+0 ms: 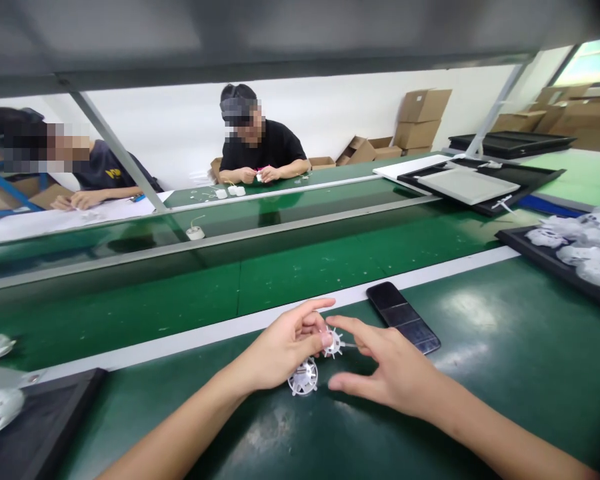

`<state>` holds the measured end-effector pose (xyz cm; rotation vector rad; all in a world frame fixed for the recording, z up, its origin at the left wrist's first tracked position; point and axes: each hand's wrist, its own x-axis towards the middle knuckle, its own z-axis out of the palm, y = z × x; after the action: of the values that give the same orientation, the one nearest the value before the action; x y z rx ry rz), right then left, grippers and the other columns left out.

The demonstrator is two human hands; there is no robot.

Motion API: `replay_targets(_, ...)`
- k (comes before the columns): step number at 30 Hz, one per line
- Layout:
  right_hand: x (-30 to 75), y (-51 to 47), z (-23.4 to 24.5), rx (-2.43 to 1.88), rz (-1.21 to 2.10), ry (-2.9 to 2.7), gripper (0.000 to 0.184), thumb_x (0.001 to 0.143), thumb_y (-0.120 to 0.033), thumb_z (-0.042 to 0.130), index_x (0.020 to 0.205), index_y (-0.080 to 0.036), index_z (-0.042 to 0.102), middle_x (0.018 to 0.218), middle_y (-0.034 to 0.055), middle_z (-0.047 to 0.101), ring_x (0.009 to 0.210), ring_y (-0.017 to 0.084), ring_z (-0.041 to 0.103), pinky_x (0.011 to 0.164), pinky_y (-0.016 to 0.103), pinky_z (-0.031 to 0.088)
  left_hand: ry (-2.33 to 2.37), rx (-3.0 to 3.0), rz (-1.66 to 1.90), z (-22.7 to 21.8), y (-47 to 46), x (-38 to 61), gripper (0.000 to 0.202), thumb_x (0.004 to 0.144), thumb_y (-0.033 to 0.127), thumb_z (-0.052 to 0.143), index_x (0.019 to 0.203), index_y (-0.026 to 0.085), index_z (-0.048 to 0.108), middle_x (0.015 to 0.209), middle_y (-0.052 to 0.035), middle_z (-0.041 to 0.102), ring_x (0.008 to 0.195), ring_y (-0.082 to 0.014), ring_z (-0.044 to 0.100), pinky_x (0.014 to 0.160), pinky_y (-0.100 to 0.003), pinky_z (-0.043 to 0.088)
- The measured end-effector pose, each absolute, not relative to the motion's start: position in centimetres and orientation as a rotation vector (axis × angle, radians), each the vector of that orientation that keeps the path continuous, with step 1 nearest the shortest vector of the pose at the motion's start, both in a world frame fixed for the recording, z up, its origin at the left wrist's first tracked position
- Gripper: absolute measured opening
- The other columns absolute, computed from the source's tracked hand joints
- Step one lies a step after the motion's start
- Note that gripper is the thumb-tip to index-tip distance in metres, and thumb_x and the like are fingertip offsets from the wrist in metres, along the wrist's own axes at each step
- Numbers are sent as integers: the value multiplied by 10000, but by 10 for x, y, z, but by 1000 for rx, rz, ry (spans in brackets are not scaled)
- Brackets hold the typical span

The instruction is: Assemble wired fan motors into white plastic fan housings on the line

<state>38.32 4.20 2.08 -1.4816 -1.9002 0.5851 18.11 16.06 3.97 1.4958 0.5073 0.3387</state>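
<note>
My left hand (285,347) pinches a small white spoked wheel (333,343) between thumb and fingers. Below that hand lies a white ring-shaped part with spokes (303,377) on the green bench, partly covered by the hand. My right hand (387,363) is just to the right, its thumb and index finger spread apart. The index fingertip comes close to the held wheel; whether they touch I cannot tell. A thin grey rod (349,345) shows between the wheel and the right hand's curled fingers; its far end is hidden.
A black phone-like slab (403,316) lies beyond my right hand. Black trays with white plastic shells stand at right (575,267) and lower left (55,427). Across the green belt (260,280), two people work with small parts. A grey shelf (300,40) hangs overhead.
</note>
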Motion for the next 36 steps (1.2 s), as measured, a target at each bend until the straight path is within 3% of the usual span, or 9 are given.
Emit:
replay_targets(2, 382, 43, 14, -1521, 535, -1917, 578, 940, -467, 758, 1463, -337, 548, 967, -12, 771, 640, 156, 652, 671, 278, 515, 507, 1469, 319, 36, 161, 180, 646, 956, 366, 760, 1522, 242, 473, 1008, -29, 648, 938, -185, 631, 867, -331, 500)
replay_targets(7, 378, 43, 6, -1599, 432, -1920, 469, 975, -362, 680, 1433, -297, 599, 636, -74, 651, 451, 115, 503, 510, 247, 361, 501, 1474, 339, 24, 161, 181, 640, 972, 368, 739, 1526, 200, 465, 1007, -44, 658, 920, -184, 636, 869, -343, 497)
replay_targets(12, 377, 44, 1, -1586, 352, -1958, 454, 991, -349, 633, 1442, -310, 601, 593, -83, 566, 445, 122, 448, 496, 265, 312, 495, 1393, 362, 14, 158, 184, 717, 909, 423, 805, 1507, 197, 480, 1060, -65, 655, 868, -175, 646, 828, -339, 507)
replay_targets(15, 381, 47, -7, -1581, 359, -1926, 439, 997, -396, 626, 1420, -279, 630, 552, -93, 422, 445, 128, 356, 484, 276, 292, 475, 1416, 360, 11, 160, 187, 657, 932, 424, 774, 1485, 203, 497, 1071, -74, 661, 846, -168, 660, 803, -329, 528)
replay_targets(18, 386, 52, -17, -1603, 398, -1790, 453, 987, -473, 637, 1384, -258, 674, 571, -96, 254, 487, 137, 267, 491, 284, 266, 520, 1715, 521, 10, 186, 188, 547, 972, 398, 712, 1454, 226, 519, 1241, -114, 661, 984, -197, 689, 854, -338, 567)
replay_targets(21, 390, 61, -31, -1635, 503, -1634, 516, 981, -538, 627, 1411, -255, 668, 621, -85, 186, 539, 147, 232, 516, 289, 256, 785, 1994, 797, 7, 250, 181, 420, 985, 308, 676, 1384, 227, 573, 1403, -122, 582, 1216, -239, 616, 1003, -384, 541)
replay_targets(24, 390, 74, -48, -1670, 657, -1513, 574, 982, -577, 597, 1443, -239, 643, 643, -77, 172, 565, 154, 224, 527, 287, 253, 1189, 2021, 972, 8, 340, 161, 371, 980, 275, 681, 1329, 183, 600, 1477, -127, 505, 1360, -312, 494, 1138, -523, 434)
replay_targets(27, 390, 87, -63, -1678, 779, -1513, 606, 971, -605, 597, 1448, -235, 637, 634, -78, 201, 570, 153, 245, 540, 278, 273, 1564, 1991, 1045, 12, 422, 135, 424, 985, 347, 699, 1360, 182, 590, 1522, -124, 471, 1392, -355, 455, 1155, -603, 391)
replay_targets(36, 391, 97, -61, -1663, 875, -1489, 531, 980, -538, 583, 1395, -216, 657, 571, -96, 273, 530, 142, 295, 546, 270, 273, 1978, 1937, 924, -2, 510, 125, 414, 1008, 376, 685, 1356, 172, 592, 1387, -121, 583, 1211, -298, 611, 1027, -526, 535)
